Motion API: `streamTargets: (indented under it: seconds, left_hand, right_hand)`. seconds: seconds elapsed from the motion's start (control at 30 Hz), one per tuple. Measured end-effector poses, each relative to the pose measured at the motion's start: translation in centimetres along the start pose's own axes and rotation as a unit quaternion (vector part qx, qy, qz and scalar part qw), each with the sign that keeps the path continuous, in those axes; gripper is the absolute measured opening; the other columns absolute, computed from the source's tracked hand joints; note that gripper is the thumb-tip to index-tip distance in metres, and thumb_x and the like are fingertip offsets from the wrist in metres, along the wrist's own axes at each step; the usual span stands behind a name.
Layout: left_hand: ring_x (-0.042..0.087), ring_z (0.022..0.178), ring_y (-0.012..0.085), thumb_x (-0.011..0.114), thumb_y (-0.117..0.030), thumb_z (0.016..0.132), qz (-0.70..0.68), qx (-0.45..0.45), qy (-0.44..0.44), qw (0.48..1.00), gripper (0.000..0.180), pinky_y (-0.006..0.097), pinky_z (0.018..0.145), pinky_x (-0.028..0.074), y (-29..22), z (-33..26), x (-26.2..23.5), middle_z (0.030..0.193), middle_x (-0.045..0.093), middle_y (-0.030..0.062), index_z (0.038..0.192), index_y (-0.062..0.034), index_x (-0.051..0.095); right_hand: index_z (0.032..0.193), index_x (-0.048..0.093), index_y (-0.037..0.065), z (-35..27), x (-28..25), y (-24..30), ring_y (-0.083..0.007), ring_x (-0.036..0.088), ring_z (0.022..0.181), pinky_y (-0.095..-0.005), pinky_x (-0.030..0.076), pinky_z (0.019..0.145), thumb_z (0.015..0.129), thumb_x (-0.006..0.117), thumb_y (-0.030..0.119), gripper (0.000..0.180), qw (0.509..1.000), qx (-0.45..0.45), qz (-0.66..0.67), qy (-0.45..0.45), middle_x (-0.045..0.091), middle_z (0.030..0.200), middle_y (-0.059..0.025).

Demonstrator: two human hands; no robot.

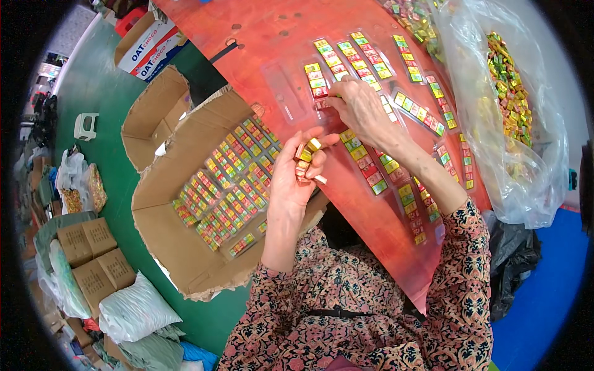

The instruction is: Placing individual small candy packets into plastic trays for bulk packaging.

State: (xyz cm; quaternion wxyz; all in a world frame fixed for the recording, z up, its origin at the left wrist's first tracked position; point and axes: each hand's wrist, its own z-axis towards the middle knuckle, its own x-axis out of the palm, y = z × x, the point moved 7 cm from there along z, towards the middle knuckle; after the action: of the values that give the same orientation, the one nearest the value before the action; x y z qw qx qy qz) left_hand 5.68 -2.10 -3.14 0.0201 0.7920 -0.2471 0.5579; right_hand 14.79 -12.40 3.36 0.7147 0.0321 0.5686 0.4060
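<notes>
Left hand [296, 170] clutched cubes [314, 144]; couldn't tell if right hand's [363, 108] grip, by the tray [310, 88], had one. Square placement seemed best.

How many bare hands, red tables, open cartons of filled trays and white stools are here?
Bare hands, left hand and right hand: 2
Red table: 1
Open carton of filled trays: 1
White stool: 1
Total: 5

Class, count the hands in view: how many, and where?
2: the left hand, cupped around wrapped pieces near the edge of the red table; the right hand, above that table at a narrow tray. No others show.
</notes>
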Motion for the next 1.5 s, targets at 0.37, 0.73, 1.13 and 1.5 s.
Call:
streamTargets:
  seconds: [0.37, 0.73, 1.13, 1.5]
  left_hand:
    - [0.048, 0.056, 0.0126, 0.040, -0.025, 0.091, -0.002, 0.000, 0.012, 1.000, 0.035, 0.018, 0.037, 0.035, -0.1, -0.1, -0.1, 0.099, 0.055, 0.0286, 0.105, 0.0050, 0.051]
    - [0.049, 0.056, 0.0142, 0.036, -0.027, 0.091, -0.019, -0.002, -0.018, 1.000, 0.039, 0.018, 0.037, 0.035, 0.1, 0.0, 0.0, 0.100, 0.055, 0.0294, 0.108, 0.0062, 0.048]
    - [0.050, 0.053, 0.0161, 0.043, -0.023, 0.089, 0.000, 0.019, -0.057, 0.998, 0.032, 0.020, 0.034, 0.033, 0.1, 0.1, -1.2, 0.092, 0.059, 0.0229, 0.103, 0.0058, 0.048]
    - [0.045, 0.050, 0.0132, 0.038, -0.025, 0.091, 0.058, 0.036, -0.057, 0.996, 0.039, 0.020, 0.037, 0.034, 0.3, -0.1, -0.1, 0.103, 0.056, 0.0271, 0.112, 0.0077, 0.042]
  right_hand:
    - [0.079, 0.058, -0.003, 0.5, 0.2, 1.3, -0.0357, 0.055, 0.071, -0.0423, 0.042, 0.060, 0.075, 0.056, 0.007, 0.011, 0.999, -0.006, -0.045, 0.008, 0.055, 0.077, -0.0193]
    - [0.085, 0.062, 0.000, 0.5, -0.3, 2.2, -0.0296, 0.056, 0.069, -0.0374, 0.044, 0.058, 0.070, 0.058, 0.005, 0.016, 0.994, -0.018, 0.034, 0.100, 0.056, 0.072, -0.0145]
    - [0.087, 0.062, 0.001, -1.3, 0.1, 3.0, -0.0183, 0.057, 0.067, -0.0310, 0.045, 0.060, 0.075, 0.062, 0.010, 0.015, 0.964, 0.017, 0.163, 0.210, 0.059, 0.074, -0.0105]
    - [0.083, 0.058, -0.002, -0.4, 0.9, -0.2, -0.0188, 0.057, 0.069, -0.0304, 0.046, 0.059, 0.076, 0.062, 0.010, 0.014, 0.975, 0.075, 0.175, 0.115, 0.058, 0.077, -0.0108]
